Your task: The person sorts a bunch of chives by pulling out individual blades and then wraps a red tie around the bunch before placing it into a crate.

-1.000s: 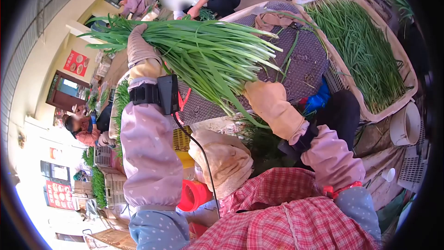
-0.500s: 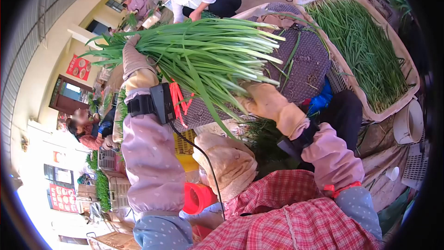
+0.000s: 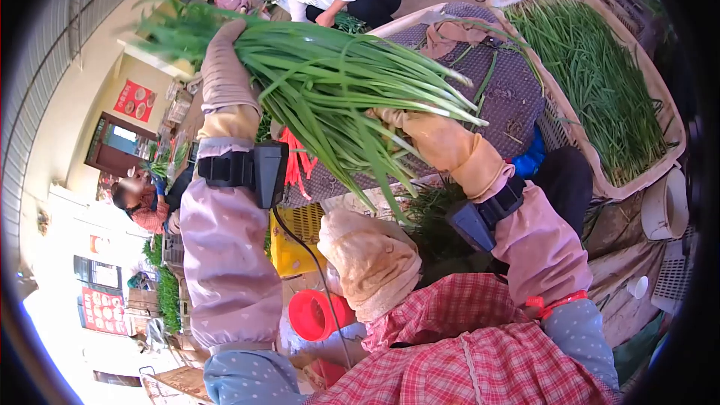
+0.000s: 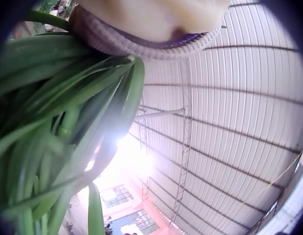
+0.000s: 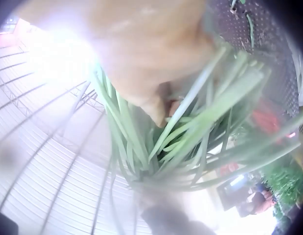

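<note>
Beige-gloved left hand [image 3: 223,67]: curled round long green-leaved bunch [image 3: 322,64]
Tan-gloved right hand [image 3: 435,139]: at right end, grip unclear
Bunch: seemingly mid-sorting; next, likely steady holding

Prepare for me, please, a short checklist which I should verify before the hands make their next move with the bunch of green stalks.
1. Left hand grips the bunch of green stalks: ok, the glove is curled round it near the leafy end.
2. Right hand has a firm hold: cannot tell, its fingers are partly hidden among the stalks.
3. Pale ends lie even: not ok, they are staggered, and several stalks hang below the rest.
4. Red strips close by: ok, they hang beside the left wrist.
5. Padded surface free of scraps: not ok, loose stalks lie on it.
</note>
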Demonstrator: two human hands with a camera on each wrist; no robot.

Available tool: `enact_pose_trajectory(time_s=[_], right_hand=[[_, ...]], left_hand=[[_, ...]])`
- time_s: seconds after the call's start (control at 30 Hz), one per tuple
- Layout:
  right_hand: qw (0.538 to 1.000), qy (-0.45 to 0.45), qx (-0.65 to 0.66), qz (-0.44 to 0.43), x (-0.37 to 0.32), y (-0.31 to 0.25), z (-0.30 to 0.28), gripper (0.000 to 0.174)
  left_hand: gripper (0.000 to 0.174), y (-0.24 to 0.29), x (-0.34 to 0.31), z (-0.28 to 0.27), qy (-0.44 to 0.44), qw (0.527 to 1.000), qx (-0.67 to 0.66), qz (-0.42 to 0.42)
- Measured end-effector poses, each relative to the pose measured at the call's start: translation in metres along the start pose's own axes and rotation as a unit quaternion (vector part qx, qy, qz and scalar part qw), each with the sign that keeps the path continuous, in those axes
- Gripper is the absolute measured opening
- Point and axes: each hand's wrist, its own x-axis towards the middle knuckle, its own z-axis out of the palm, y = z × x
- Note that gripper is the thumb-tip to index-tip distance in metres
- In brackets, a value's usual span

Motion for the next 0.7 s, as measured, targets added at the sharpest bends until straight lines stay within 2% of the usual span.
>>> enact_pose_trajectory(time_s=[0.03,0.07,0.13,0.17,0.2,0.23,0.27,0.3,0.33,0.37,0.4,0.47,0.5,0.53,0.57,0.6,0.63,0.67,0.7], right_hand=[[0.995,-0.007,0.050,0.084,0.001,-0.006,-0.004,0.024],[0.995,-0.008,0.051,0.085,0.001,-0.002,-0.004,0.024],[0.995,-0.011,0.047,0.086,0.000,0.023,-0.005,0.023],[0.998,0.005,-0.059,-0.018,-0.006,0.035,-0.009,0.022],[0.977,0.044,-0.171,-0.115,-0.012,0.046,-0.012,0.022],[0.982,0.004,-0.162,0.092,-0.022,0.027,-0.013,0.019],[0.943,-0.040,-0.147,0.295,-0.035,0.018,-0.014,0.017],[0.933,-0.093,-0.266,0.224,-0.060,0.042,-0.022,0.017],[0.902,-0.143,-0.380,0.149,-0.087,0.066,-0.031,0.017],[0.791,-0.233,-0.519,0.226,-0.106,0.061,-0.027,0.019],[0.643,-0.311,-0.635,0.293,-0.122,0.052,-0.021,0.022],[0.741,-0.239,-0.544,0.313,-0.121,0.014,-0.007,0.030],[0.847,-0.145,-0.474,0.191,-0.125,0.009,0.001,0.031],[0.912,-0.103,-0.340,0.207,-0.115,0.005,0.011,0.035],[0.962,-0.021,-0.192,0.193,-0.105,0.011,0.018,0.037],[0.962,-0.015,-0.194,0.194,-0.094,0.019,0.021,0.037],[0.958,0.062,-0.079,0.268,-0.081,0.030,0.021,0.033],[0.931,0.137,0.039,0.336,-0.073,0.042,0.023,0.031],[0.931,0.138,0.041,0.337,-0.070,0.055,0.028,0.031]], left_hand=[[0.025,-0.001,0.002,0.002,0.005,0.998,0.053,0.025],[0.025,-0.001,0.005,0.004,0.008,0.993,0.105,0.049],[0.025,-0.004,0.015,0.007,0.025,0.991,0.124,0.038],[0.025,-0.006,0.015,0.009,0.037,0.992,0.106,0.052],[0.025,-0.008,0.016,0.011,0.050,0.993,0.089,0.066],[0.025,-0.009,0.018,0.010,0.051,0.992,0.093,0.063],[0.024,-0.008,0.021,0.008,0.077,0.992,0.081,0.056],[0.023,-0.007,0.022,0.005,0.103,0.991,0.067,0.050],[0.023,-0.007,0.023,0.002,0.105,0.991,0.067,0.049],[0.023,-0.008,0.025,0.000,0.129,0.989,0.068,0.039],[0.022,-0.009,0.028,-0.003,0.151,0.986,0.068,0.029],[0.021,-0.027,0.085,-0.034,0.154,0.984,0.088,0.008],[0.021,-0.035,0.103,-0.041,0.157,0.982,0.108,-0.013],[0.021,-0.038,0.096,-0.034,0.152,0.982,0.107,-0.014],[0.021,-0.045,0.087,-0.026,0.148,0.988,0.047,-0.011],[0.020,-0.051,0.077,-0.019,0.143,0.990,-0.012,-0.009],[0.019,-0.046,0.066,-0.010,0.153,0.988,0.009,-0.021],[0.019,-0.048,0.067,-0.008,0.150,0.988,0.011,-0.023],[0.019,-0.050,0.072,-0.008,0.124,0.992,-0.003,-0.030]])
